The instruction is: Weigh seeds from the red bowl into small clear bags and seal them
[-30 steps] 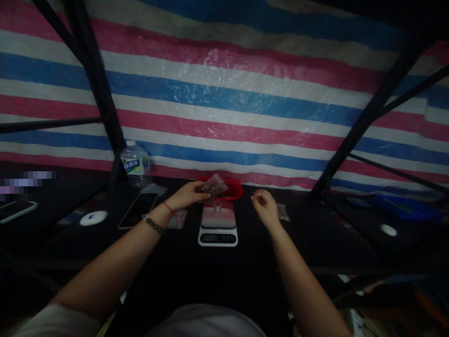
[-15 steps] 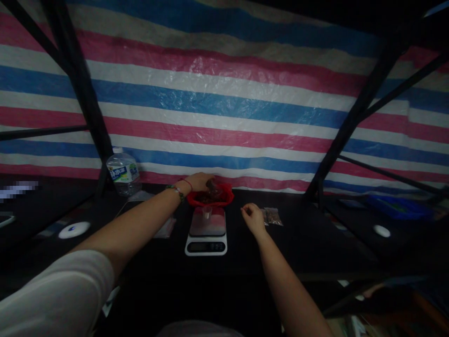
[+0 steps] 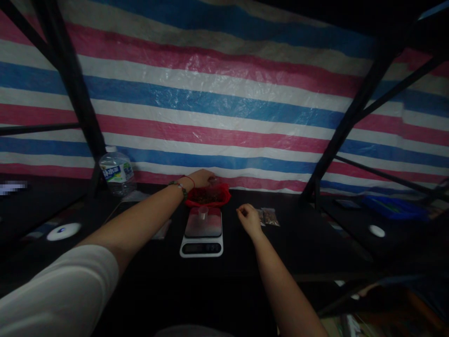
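My left hand (image 3: 202, 179) reaches over a red plastic bag (image 3: 224, 199) that lies open, with dark brown bits inside. Its fingers are closed on a clear plastic piece (image 3: 213, 181), whose exact kind is too dim to tell. In front of the bag stands a white kitchen scale (image 3: 201, 250) with a small clear cup (image 3: 203, 213) upright on its plate. My right hand (image 3: 249, 218) rests on the black table to the right of the scale, fingers curled together. Whatever they may hold is hidden. Small clear packets of brown bits (image 3: 270, 216) lie beside it, one partly behind the hand.
A large clear bottle (image 3: 117, 173) stands at the back left. Flat clear plastic bags (image 3: 162, 230) lie partly under my left forearm. A white round object (image 3: 63, 231) is further left, and a blue tray (image 3: 394, 208) sits to the right. Black metal posts frame a striped sheet behind.
My left hand has lifted slightly at the red bag; the clear plastic in it now sits higher and shows less brown. The right hand stays beside the packets. The whole view has shifted a little.
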The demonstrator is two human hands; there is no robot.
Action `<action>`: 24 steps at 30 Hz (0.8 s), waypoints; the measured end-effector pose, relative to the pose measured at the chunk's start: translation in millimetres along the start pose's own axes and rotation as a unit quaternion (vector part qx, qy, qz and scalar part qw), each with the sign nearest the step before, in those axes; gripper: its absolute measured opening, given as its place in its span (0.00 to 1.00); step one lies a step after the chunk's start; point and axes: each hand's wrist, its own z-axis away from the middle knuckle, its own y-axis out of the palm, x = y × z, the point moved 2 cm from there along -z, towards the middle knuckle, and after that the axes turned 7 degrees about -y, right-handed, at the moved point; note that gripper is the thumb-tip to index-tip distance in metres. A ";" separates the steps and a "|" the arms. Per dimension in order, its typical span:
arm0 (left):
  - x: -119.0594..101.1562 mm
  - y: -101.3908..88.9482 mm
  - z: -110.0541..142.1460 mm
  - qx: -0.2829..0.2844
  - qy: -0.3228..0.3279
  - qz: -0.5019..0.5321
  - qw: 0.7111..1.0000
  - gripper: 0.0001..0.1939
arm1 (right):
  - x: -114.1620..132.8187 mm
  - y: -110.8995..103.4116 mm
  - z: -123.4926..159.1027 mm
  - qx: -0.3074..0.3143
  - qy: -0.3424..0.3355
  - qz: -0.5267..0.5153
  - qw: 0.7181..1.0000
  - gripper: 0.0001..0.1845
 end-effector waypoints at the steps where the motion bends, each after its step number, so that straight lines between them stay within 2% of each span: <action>1: 0.9 0.1 0.8 0.007 0.006 -0.001 1.000 0.14 | 0.0 0.2 0.2 0.001 0.001 0.002 1.000 0.08; 10: 9.9 -13.8 10.8 -0.009 0.024 0.007 1.000 0.16 | 1.1 0.6 0.4 0.013 0.005 0.004 1.000 0.08; 15: 10.8 -22.2 21.2 -0.127 -0.007 0.034 0.991 0.18 | 0.9 0.6 0.1 0.019 0.008 0.002 1.000 0.09; 18: 14.5 -17.2 32.9 -0.135 -0.021 0.088 0.987 0.17 | 0.4 1.1 0.6 0.023 0.008 0.005 1.000 0.09; 21: 26.8 -13.4 52.6 -0.186 -0.095 0.207 0.956 0.18 | -0.2 1.2 0.9 0.019 0.005 0.006 1.000 0.09; 24: 44.2 -14.3 84.0 -0.226 -0.171 0.332 0.899 0.21 | -1.0 1.0 1.1 0.018 0.002 0.010 1.000 0.09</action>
